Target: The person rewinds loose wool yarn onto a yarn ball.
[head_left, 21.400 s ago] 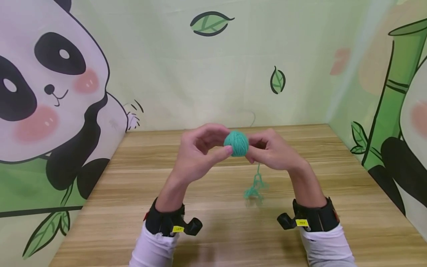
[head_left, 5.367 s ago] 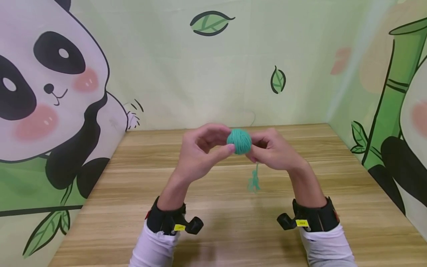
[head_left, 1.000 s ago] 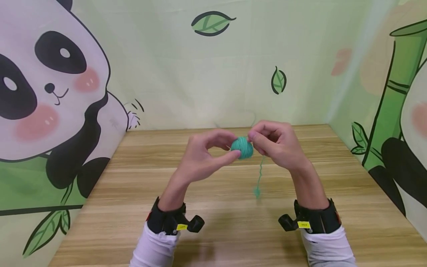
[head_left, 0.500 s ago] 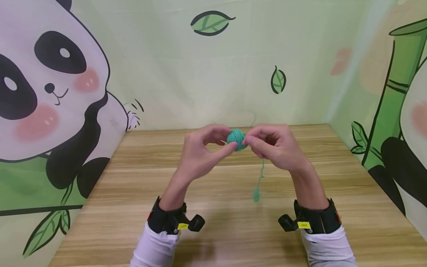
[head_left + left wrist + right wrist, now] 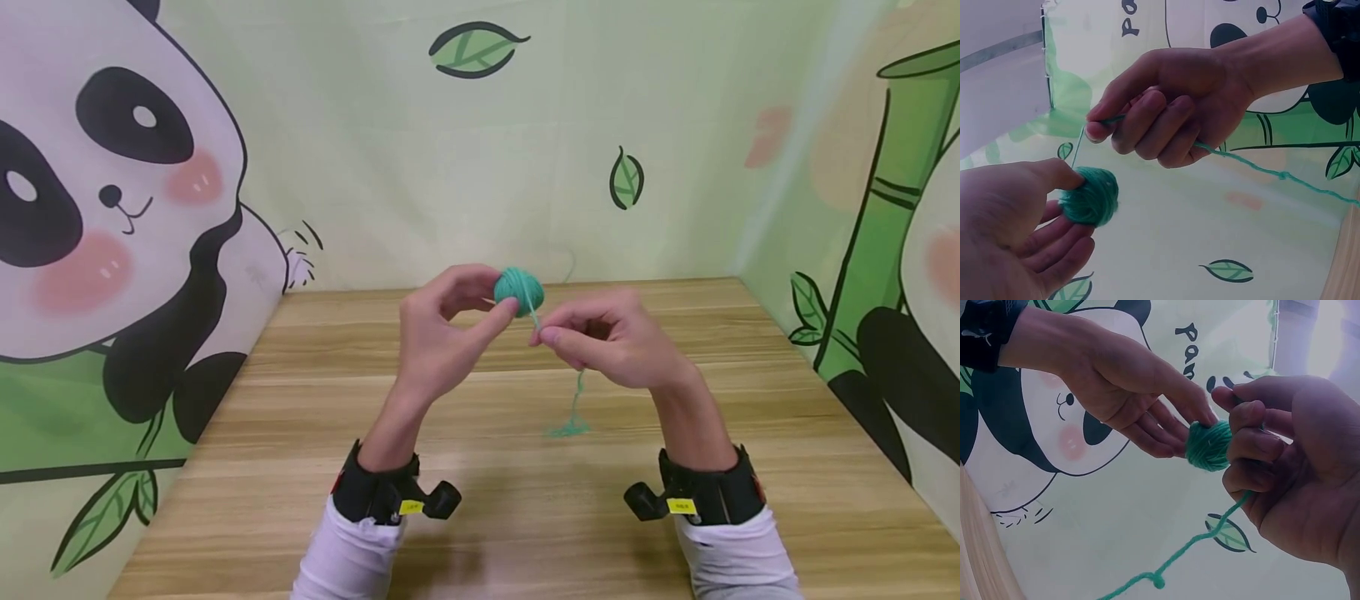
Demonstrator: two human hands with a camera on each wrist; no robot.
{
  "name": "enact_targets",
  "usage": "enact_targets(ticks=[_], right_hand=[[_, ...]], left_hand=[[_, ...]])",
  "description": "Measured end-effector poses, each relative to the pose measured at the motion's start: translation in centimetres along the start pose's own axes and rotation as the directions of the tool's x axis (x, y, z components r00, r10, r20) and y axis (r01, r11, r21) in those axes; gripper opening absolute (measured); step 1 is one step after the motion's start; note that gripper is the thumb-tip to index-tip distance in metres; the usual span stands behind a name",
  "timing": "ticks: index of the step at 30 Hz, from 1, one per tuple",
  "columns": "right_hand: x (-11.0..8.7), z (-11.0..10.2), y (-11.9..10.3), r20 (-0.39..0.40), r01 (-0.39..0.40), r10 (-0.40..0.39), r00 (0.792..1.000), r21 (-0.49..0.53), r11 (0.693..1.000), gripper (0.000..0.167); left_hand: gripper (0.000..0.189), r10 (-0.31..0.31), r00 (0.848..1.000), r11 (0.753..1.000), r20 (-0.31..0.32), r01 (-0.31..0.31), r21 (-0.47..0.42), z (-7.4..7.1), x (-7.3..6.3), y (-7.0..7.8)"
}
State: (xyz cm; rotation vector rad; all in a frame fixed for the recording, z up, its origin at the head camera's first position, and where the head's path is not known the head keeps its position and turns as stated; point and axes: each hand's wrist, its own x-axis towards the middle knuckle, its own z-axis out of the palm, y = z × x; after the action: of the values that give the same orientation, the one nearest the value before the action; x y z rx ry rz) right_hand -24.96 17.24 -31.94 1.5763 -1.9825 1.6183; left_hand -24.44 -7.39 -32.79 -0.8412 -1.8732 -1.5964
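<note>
A small teal ball of yarn (image 5: 517, 290) is held up over the table, pinched between the thumb and fingers of my left hand (image 5: 446, 333). To its right and a little lower, my right hand (image 5: 611, 337) pinches the yarn strand (image 5: 1080, 147) between thumb and forefinger. That strand runs taut from the ball to the fingertips. It passes through the curled fingers and leaves below the palm as a loose tail (image 5: 1197, 540) with a small knot in it. In the head view the tail hangs down to a little tangled heap of yarn (image 5: 570, 429).
The wood-grain table (image 5: 495, 517) spreads beneath both hands. A pale green backdrop (image 5: 360, 167) with printed pandas, leaves and bamboo closes off the back and sides. Each wrist wears a black strap (image 5: 375, 487) with a small camera.
Over the last second the ball has moved up and left with my left hand. My right hand has drawn down from beside the ball, baring a short stretch of strand. The tail has shifted slightly left.
</note>
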Motion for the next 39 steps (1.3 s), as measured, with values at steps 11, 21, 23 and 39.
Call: enact_targets(ticks=[11,21,23,39], right_hand=[[0.1,0.2,0.1,0.113,-0.061,0.064,0.992,-0.029,0.998,0.025],[0.1,-0.1,0.8,0.073,-0.092,0.097,0.993,-0.071,0.993,0.019],[0.1,-0.2,0.8,0.064,-0.102,0.108,0.992,-0.079,0.992,0.018],[-0.1,-0.3,0.5,-0.041,-0.155,0.152,0.988,-0.069,0.986,0.014]], left_hand=[[0.030,0.002,1.000,0.982,0.006,-0.001,-0.189,0.0,-0.2,0.5],[0.036,0.012,0.994,0.951,0.105,0.021,-0.307,-0.4,-0.3,0.9],[0.037,0.018,0.992,0.948,0.127,0.023,-0.317,-0.4,-0.3,0.9],[0.030,0.050,0.959,0.943,0.280,0.046,-0.328,-0.4,-0.4,1.2]])
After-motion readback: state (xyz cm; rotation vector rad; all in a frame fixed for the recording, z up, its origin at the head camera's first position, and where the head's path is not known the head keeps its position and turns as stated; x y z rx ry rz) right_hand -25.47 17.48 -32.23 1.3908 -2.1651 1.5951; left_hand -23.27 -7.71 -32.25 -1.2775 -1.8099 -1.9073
